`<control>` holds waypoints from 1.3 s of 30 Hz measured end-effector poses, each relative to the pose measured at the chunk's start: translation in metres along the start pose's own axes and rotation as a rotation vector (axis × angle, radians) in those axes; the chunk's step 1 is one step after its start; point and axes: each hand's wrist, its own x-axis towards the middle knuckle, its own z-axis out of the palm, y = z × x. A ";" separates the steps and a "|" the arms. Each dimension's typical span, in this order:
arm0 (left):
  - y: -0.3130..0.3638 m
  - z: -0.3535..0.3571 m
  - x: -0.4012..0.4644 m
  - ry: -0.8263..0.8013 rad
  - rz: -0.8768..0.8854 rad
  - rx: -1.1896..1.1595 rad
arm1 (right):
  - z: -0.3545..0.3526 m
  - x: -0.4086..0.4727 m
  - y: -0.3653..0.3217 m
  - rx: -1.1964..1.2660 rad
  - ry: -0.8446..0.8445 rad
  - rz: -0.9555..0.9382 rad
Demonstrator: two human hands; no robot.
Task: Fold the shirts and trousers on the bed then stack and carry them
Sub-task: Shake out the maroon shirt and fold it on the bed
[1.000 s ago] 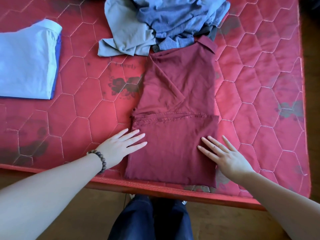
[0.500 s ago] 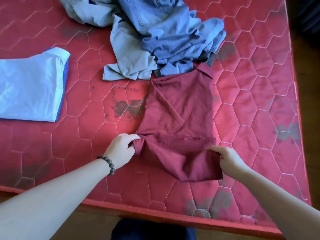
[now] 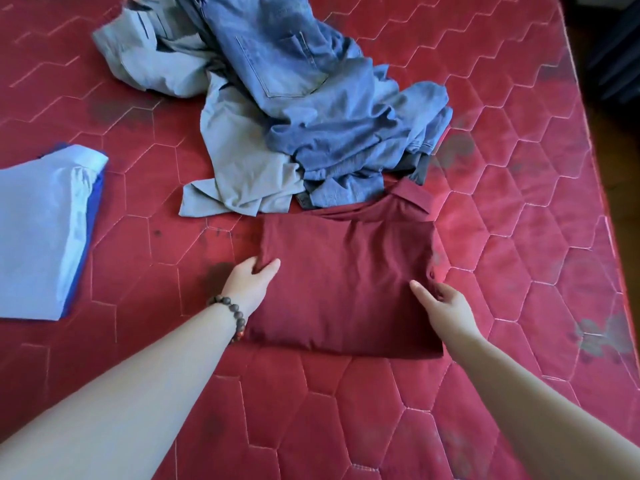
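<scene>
A maroon shirt (image 3: 346, 282) lies folded into a rectangle on the red quilted mattress (image 3: 138, 209), its collar showing at the far right corner. My left hand (image 3: 251, 280), with a bead bracelet on the wrist, pinches the shirt's left edge between thumb and fingers. My right hand (image 3: 441, 303) rests on the shirt's right edge with the fingers relaxed and the thumb lying on the cloth. Behind the shirt sits a crumpled heap of blue jeans (image 3: 304, 84) and grey-blue garments (image 3: 239, 168).
A folded light-blue garment (image 3: 38, 230) over a darker blue one lies at the left edge of view. The mattress ends at the right along a dark floor (image 3: 616, 81). Bare mattress lies between the shirt and me.
The shirt's near half has been lifted and folded over its far half, making a compact rectangle. Both hands moved forward with it. My view has shifted further over the bed.
</scene>
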 end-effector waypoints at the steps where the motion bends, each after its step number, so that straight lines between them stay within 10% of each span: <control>1: 0.003 0.000 0.003 0.016 0.028 0.017 | 0.001 0.002 -0.002 -0.007 0.029 -0.031; 10: 0.040 0.006 0.015 0.349 0.274 0.331 | 0.014 0.013 -0.023 -0.178 0.379 -0.165; 19: 0.030 0.006 0.002 0.023 -0.016 0.202 | 0.019 0.012 -0.027 -0.295 0.131 -0.079; 34: -0.050 -0.003 -0.092 0.306 0.053 0.487 | 0.041 -0.077 0.021 -0.467 0.063 -0.090; 39: -0.051 -0.022 -0.102 0.361 0.034 0.410 | 0.028 -0.075 0.017 -0.381 0.195 -0.347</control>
